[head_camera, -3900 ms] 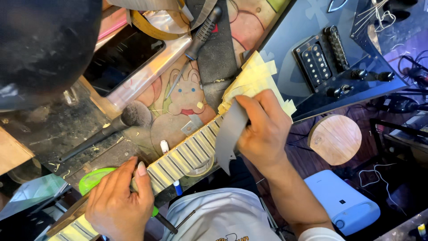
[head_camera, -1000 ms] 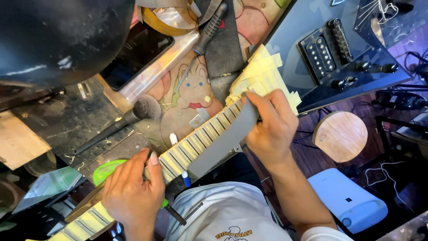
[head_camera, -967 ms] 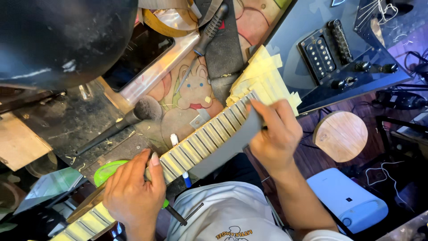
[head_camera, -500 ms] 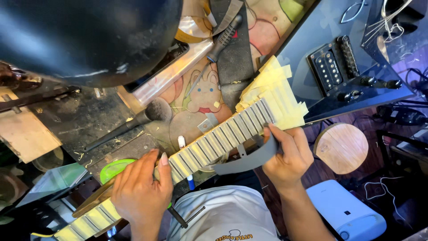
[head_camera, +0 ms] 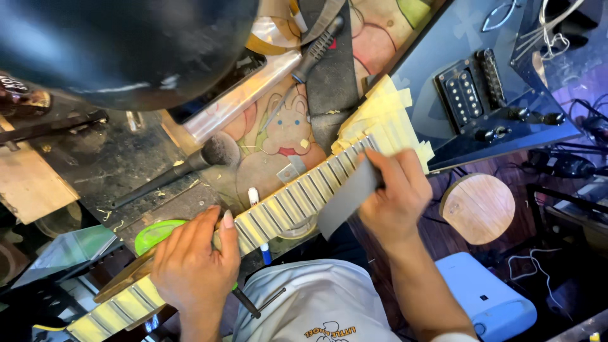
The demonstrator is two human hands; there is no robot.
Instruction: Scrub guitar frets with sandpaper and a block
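A guitar neck (head_camera: 288, 206) with taped frets runs diagonally from lower left to the dark guitar body (head_camera: 481, 95) at upper right. My left hand (head_camera: 193, 269) grips the neck near its lower end, thumb laid over the fretboard. My right hand (head_camera: 396, 196) presses a grey strip of sandpaper (head_camera: 345, 196) against the upper frets, next to the cream masking tape (head_camera: 386, 120) where the neck meets the body.
A black brush (head_camera: 171, 174) lies on the dirty bench at left. A cartoon-printed mat (head_camera: 285, 133) lies under the neck. A green lid (head_camera: 155, 234), a round wooden stool (head_camera: 478, 209) and a white-blue box (head_camera: 487, 297) sit nearby. A big dark round shape (head_camera: 120, 44) fills the upper left.
My right hand has slid the grey strip back and forth along the upper frets and now sits up near the taped end. My left hand keeps its hold on the neck.
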